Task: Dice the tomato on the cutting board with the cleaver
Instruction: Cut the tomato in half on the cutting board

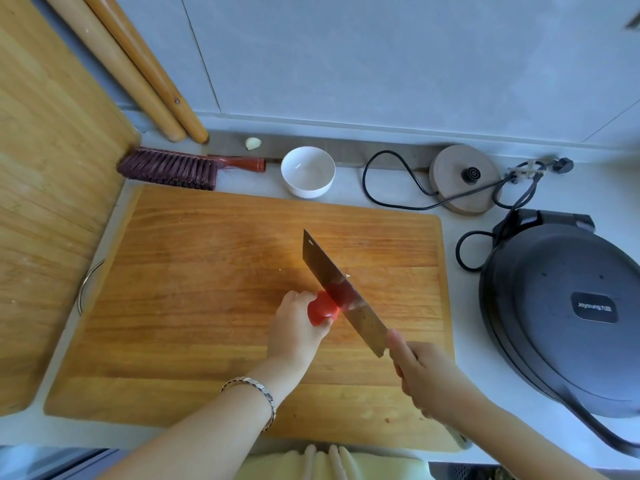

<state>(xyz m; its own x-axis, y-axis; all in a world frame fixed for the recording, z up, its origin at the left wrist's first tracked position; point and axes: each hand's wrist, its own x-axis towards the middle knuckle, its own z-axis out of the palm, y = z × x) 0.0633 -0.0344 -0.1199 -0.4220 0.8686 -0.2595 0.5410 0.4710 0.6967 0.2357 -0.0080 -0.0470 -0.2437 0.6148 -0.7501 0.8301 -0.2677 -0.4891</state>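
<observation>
Left hand closed round a tomato mid-board; right hand fisted on the cleaver, blade against the tomato. Best curl fingertips back and cut straight down

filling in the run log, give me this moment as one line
left hand steadies tomato | right hand holds cleaver | blade against tomato | cutting board

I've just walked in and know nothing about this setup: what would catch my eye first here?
Probably the red tomato, pinned by the left hand near the middle of the big wooden cutting board. The cleaver, gripped by the right hand, slants against its right side. A white bowl sits behind the board, and a dark electric griddle sits to the right.
</observation>
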